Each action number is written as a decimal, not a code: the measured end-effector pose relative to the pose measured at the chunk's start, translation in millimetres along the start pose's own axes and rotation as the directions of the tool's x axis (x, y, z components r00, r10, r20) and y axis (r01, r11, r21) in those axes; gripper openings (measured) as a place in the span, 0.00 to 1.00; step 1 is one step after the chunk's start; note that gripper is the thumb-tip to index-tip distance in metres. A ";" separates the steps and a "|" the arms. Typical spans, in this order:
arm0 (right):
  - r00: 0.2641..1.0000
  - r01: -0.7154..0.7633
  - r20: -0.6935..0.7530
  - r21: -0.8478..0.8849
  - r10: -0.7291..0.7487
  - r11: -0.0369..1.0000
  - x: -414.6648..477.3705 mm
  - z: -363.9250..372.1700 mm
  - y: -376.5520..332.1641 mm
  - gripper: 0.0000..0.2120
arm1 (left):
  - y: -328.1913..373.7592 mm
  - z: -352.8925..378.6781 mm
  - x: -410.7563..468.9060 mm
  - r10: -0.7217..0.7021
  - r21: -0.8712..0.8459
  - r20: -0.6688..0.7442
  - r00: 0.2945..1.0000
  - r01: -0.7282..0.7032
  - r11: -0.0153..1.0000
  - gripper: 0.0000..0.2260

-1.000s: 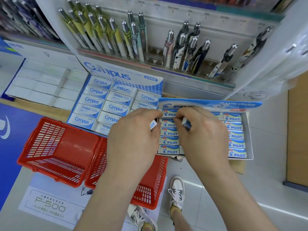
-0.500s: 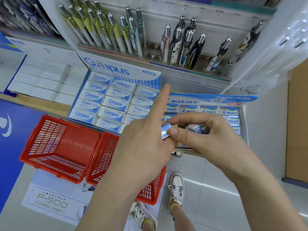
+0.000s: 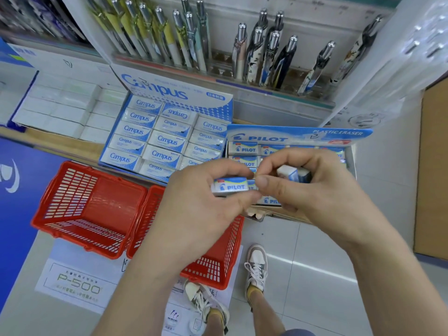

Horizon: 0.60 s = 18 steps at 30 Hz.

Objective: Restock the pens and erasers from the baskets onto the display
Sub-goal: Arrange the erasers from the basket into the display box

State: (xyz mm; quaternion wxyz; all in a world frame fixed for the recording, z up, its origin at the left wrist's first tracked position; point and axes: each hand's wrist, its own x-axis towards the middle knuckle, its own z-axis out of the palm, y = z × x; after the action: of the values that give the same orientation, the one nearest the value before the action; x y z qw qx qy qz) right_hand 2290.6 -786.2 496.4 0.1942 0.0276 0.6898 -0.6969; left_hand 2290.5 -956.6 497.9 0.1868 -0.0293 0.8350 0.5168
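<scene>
My left hand [image 3: 201, 202] pinches a Pilot eraser [image 3: 230, 186] between thumb and fingers, just in front of the Pilot eraser display box [image 3: 298, 135]. My right hand [image 3: 312, 190] curls round a second eraser [image 3: 292, 173] and its fingertips touch the left one's end. Both hands hover over the box's near rows and hide most of them. Two red baskets sit below the shelf: the left basket [image 3: 89, 209] shows nothing inside, the right basket [image 3: 218, 263] is largely covered by my left arm. Pens [image 3: 264, 54] stand in the rack above.
A Campus eraser box [image 3: 167, 134] lies left of the Pilot box, and a box of plain white erasers [image 3: 63, 110] further left. A tall white display panel [image 3: 388, 69] rises at the right. My feet [image 3: 255, 267] stand on the tiled floor below.
My hands lifted off the Pilot box rows and came together. My left forefinger, raised half a second ago, has curled down onto the eraser, whose label now faces up.
</scene>
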 end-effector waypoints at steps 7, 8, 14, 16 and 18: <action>0.990 0.015 0.143 -0.064 -0.006 0.998 -2.5 -5.7 7.8 0.13 | 5.3 -0.9 0.8 0.009 -0.057 0.076 0.997 -0.005 0.998 0.26; 0.990 0.006 0.139 -0.094 0.007 0.996 -2.2 -7.3 6.8 0.14 | 6.5 -1.6 0.5 0.024 -0.008 0.092 0.995 -0.024 1.000 0.28; 0.992 0.002 0.116 -0.392 0.048 0.920 4.4 -9.5 -3.0 0.10 | 10.8 4.2 5.4 0.165 0.444 0.170 0.972 -0.225 0.867 0.37; 0.995 0.002 0.093 -0.453 0.045 0.891 7.7 -8.0 -2.8 0.11 | 12.1 9.0 8.3 0.203 0.494 0.191 0.961 -0.272 0.826 0.39; 0.997 0.000 0.065 -0.464 0.034 0.886 10.1 -6.5 -0.8 0.13 | 10.7 12.1 10.9 0.205 0.497 0.174 0.963 -0.266 0.826 0.40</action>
State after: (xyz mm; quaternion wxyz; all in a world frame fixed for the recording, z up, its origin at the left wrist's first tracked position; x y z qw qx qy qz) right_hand 2279.5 -782.2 493.8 0.2259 -0.0383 0.8285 -0.5109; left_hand 2281.2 -939.5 498.5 0.1695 0.1542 0.9279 0.2940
